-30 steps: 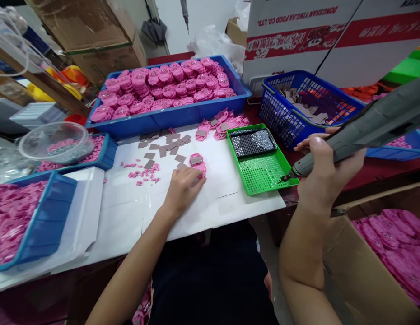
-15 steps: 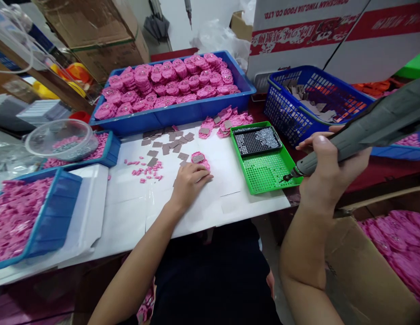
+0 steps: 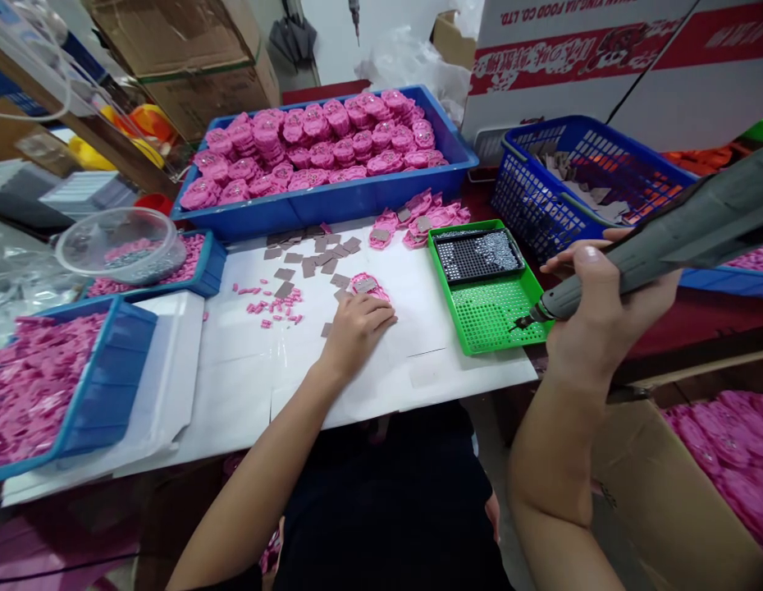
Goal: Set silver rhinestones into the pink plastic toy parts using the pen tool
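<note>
My right hand [image 3: 594, 316] grips the screwdriver [image 3: 670, 230] at the green tray [image 3: 489, 316]. Left of it, my half-curled left hand [image 3: 358, 327] holds a pink part [image 3: 381, 291]; slack pressure could shift it.

Far middle: dark umbrella [image 3: 294, 39] was against pale wall [image 3: 332, 49], just right of stacked cardboard boxes [image 3: 197, 78]. Crumpled clear plastic bag [image 3: 412, 67] lay farther right. Far right: white carton [image 3: 554, 107] with red band stood, lettering upside down. Far left: wooden post [image 3: 111, 138] slanted beside orange item [image 3: 153, 123]; white stack [image 3: 83, 193] sat near it.
</note>
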Tool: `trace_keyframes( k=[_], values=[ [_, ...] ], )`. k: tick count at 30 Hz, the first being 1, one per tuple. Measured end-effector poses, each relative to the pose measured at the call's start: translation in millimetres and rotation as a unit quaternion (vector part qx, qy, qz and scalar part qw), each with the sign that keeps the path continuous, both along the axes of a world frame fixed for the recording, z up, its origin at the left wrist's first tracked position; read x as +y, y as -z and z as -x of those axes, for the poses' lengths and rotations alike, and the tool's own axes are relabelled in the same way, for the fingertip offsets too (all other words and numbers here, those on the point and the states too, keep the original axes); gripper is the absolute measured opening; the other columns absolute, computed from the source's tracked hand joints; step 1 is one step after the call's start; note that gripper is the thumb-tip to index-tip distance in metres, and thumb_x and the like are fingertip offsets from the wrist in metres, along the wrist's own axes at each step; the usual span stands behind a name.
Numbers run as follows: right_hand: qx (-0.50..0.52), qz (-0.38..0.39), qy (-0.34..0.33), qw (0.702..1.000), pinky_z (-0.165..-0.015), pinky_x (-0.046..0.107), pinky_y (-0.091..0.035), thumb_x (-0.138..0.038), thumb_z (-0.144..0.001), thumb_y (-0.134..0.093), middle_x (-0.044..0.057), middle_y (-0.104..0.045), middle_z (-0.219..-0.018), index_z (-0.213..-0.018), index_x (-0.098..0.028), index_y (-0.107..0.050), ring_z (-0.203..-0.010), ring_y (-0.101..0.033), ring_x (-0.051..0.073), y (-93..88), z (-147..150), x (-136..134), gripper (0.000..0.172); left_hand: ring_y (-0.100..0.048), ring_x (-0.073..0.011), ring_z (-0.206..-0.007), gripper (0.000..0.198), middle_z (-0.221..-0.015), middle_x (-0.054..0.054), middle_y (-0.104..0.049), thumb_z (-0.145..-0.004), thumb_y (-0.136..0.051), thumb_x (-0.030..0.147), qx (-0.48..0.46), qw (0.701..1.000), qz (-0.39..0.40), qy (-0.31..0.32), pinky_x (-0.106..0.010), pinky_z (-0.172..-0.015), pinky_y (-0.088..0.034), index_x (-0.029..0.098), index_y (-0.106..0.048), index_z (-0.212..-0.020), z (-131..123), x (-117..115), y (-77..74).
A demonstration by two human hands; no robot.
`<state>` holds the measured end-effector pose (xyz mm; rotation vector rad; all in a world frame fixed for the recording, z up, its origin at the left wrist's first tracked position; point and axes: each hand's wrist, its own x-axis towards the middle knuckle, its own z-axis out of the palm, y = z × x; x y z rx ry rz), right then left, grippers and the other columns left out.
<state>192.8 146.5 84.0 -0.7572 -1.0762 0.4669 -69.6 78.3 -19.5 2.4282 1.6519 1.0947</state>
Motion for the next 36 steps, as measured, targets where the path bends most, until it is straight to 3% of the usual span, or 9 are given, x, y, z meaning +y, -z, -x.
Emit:
trace_keyframes(
  k=[6,14,19,25,31,36],
  values=[
    [0.003,0.008,0.007,1.000,-0.064,0.032,-0.057,-0.023,-0.079,-0.071,-0.007,-0.065,-0.072,-0.098,-0.023,-0.061,-0.059,-0.062,0.011,-2.6,-1.8,0.1,0.022,-0.065,-0.0256,-0.111,0.026,-0.118,-0.011,-0.073,-0.105,-0.050,0.019,0.001,0.998,0.042,0.047,-0.045,-0.093,-0.052,0.022,-0.075,-0.112,10.0,-3.7,-1.9],
    [0.003,0.007,0.007,1.000,-0.064,0.031,-0.057,-0.021,-0.078,-0.070,-0.008,-0.064,-0.073,-0.098,-0.023,-0.062,-0.060,-0.062,0.010,-4.4,-2.6,0.1,0.022,-0.066,-0.0243,-0.102,0.031,-0.115,-0.011,-0.067,-0.106,-0.044,0.024,0.008,0.989,0.140,0.041,-0.042,-0.089,-0.055,0.022,-0.075,-0.111,8.4,-8.6,-20.1],
    [0.005,0.011,-0.006,1.000,-0.064,0.030,-0.058,-0.021,-0.078,-0.072,-0.008,-0.063,-0.074,-0.098,-0.021,-0.062,-0.060,-0.063,0.010,-3.5,-3.8,-2.1,0.022,-0.068,-0.0229,-0.103,0.031,-0.121,-0.010,-0.066,-0.101,-0.047,0.019,-0.029,0.983,0.173,0.049,-0.040,-0.091,-0.056,0.024,-0.077,-0.107,22.3,-2.8,-22.8],
    [0.002,0.015,0.000,1.000,-0.064,0.030,-0.059,-0.021,-0.078,-0.071,-0.009,-0.063,-0.072,-0.097,-0.022,-0.063,-0.060,-0.063,0.010,-1.8,-5.6,-2.2,0.021,-0.070,-0.0207,-0.076,0.031,-0.090,-0.006,-0.076,-0.085,-0.052,0.012,-0.035,0.972,0.219,0.078,-0.036,-0.073,-0.057,0.025,-0.079,-0.078,34.3,20.4,-30.1],
    [0.005,0.008,-0.009,1.000,-0.064,0.031,-0.058,-0.021,-0.078,-0.072,-0.007,-0.062,-0.073,-0.097,-0.021,-0.062,-0.060,-0.063,0.010,-3.3,-4.1,0.2,0.022,-0.073,-0.0234,-0.071,0.021,-0.079,-0.004,-0.079,-0.079,-0.063,0.016,-0.046,0.967,0.247,0.032,-0.037,-0.068,-0.056,0.027,-0.081,-0.074,37.1,34.7,-36.1],
    [0.004,0.021,0.007,1.000,-0.064,0.031,-0.058,-0.022,-0.076,-0.072,-0.009,-0.062,-0.070,-0.095,-0.023,-0.061,-0.058,-0.062,0.011,-3.6,-5.5,0.7,0.021,-0.074,-0.0224,-0.076,0.016,-0.084,-0.003,-0.081,-0.085,-0.067,0.023,-0.091,0.962,0.254,0.036,-0.034,-0.067,-0.057,0.028,-0.081,-0.078,40.9,22.0,-35.1]
  ],
)
